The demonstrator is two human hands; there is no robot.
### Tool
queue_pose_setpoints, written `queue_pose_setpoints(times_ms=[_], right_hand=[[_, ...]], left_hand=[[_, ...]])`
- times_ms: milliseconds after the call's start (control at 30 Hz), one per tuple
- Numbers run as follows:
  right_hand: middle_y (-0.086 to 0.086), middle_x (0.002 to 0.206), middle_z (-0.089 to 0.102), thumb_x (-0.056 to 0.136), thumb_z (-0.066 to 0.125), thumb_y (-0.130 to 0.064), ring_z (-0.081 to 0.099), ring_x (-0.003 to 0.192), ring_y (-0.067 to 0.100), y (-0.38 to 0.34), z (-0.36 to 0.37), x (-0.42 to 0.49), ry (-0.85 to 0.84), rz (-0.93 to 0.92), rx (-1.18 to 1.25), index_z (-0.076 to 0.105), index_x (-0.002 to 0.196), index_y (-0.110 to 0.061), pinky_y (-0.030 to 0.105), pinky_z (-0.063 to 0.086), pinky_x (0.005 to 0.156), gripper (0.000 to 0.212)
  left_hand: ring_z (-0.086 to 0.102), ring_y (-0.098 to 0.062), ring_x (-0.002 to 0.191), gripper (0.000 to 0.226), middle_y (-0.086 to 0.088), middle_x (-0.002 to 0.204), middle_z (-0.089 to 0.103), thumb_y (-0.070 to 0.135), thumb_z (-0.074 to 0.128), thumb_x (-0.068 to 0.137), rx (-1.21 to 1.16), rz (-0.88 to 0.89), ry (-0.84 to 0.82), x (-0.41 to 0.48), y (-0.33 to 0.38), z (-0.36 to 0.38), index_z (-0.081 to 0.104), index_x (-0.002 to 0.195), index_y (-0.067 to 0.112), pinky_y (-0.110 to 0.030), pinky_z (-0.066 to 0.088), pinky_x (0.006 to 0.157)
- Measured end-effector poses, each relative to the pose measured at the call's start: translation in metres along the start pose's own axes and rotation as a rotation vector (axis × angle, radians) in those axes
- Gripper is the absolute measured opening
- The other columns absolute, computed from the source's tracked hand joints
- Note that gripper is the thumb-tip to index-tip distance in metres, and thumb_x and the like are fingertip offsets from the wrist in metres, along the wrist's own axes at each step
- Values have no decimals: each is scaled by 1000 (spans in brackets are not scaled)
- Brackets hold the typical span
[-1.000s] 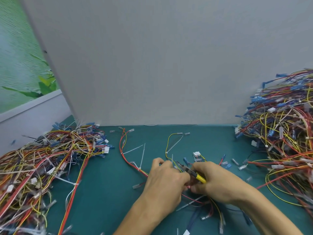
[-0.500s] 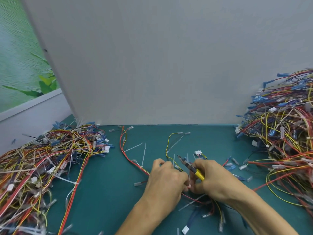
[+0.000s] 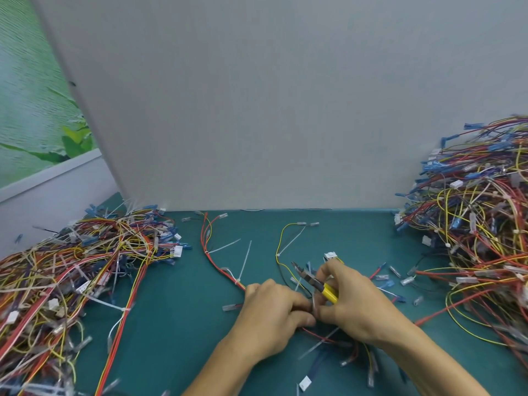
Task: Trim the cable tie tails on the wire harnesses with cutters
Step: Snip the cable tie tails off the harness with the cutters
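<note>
A wire harness [image 3: 218, 265] of red and yellow wires lies spread on the teal mat [image 3: 171, 324], with white cable tie tails [image 3: 245, 260] sticking out of it. My left hand [image 3: 271, 310] pinches the harness wires near the middle front. My right hand [image 3: 351, 301] touches it fingertip to fingertip and holds yellow-handled cutters [image 3: 313, 280], whose dark jaws point up and to the left, slightly apart. A white connector [image 3: 330, 256] of the harness shows just beyond my right hand.
A big heap of harnesses [image 3: 71, 270] with long tie tails covers the left side. Another heap [image 3: 480, 238] fills the right side. A grey panel [image 3: 257, 110] stands upright along the mat's back edge. Loose terminals [image 3: 400, 277] lie right of my hands.
Both hands have stayed together over the harness. The cutters have tilted more upright and their jaws have lifted off the wires.
</note>
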State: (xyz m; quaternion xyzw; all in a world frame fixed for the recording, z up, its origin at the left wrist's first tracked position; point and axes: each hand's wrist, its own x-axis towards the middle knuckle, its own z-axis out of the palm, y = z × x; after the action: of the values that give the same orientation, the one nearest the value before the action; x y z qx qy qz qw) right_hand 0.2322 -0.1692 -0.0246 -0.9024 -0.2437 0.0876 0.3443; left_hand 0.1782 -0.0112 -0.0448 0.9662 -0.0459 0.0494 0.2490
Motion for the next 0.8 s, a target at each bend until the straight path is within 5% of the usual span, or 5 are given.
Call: queue_pose_setpoints(times_ms=[267, 500, 633, 800], right_hand=[[-13, 65, 61, 67, 69, -20, 48, 66, 4, -3, -1, -2, -66, -68, -65, 46, 86, -24, 17, 37, 57, 31], [-3, 74, 68, 72, 78, -18, 55, 61, 5, 0, -29, -5, -253, 72, 90, 60, 90, -21, 27, 48, 70, 26], [-5, 67, 64, 77, 72, -17, 51, 53, 1, 16, -62, -1, -75, 156, 143, 69, 82, -19, 16, 41, 57, 6], [-8, 66, 55, 60, 66, -28, 50, 50, -1, 21, -66, -6, -149, 236, 152, 65, 99, -23, 14, 36, 51, 39]], left_hand=[[50, -12, 103, 14, 13, 93, 67, 42, 64, 81, -6, -48, -54, -1, 0, 0, 69, 94, 36, -37, 26, 96], [49, -8, 97, 15, 17, 77, 58, 40, 68, 82, -24, -14, -31, 0, 0, 0, 69, 95, 34, -32, 25, 93], [50, -7, 99, 14, 14, 88, 65, 41, 71, 80, -24, 1, -96, -2, -3, -3, 71, 92, 33, -32, 25, 98], [51, -2, 98, 14, 15, 88, 66, 43, 69, 79, 8, 18, -171, -7, -3, -9, 67, 93, 41, -33, 25, 94]])
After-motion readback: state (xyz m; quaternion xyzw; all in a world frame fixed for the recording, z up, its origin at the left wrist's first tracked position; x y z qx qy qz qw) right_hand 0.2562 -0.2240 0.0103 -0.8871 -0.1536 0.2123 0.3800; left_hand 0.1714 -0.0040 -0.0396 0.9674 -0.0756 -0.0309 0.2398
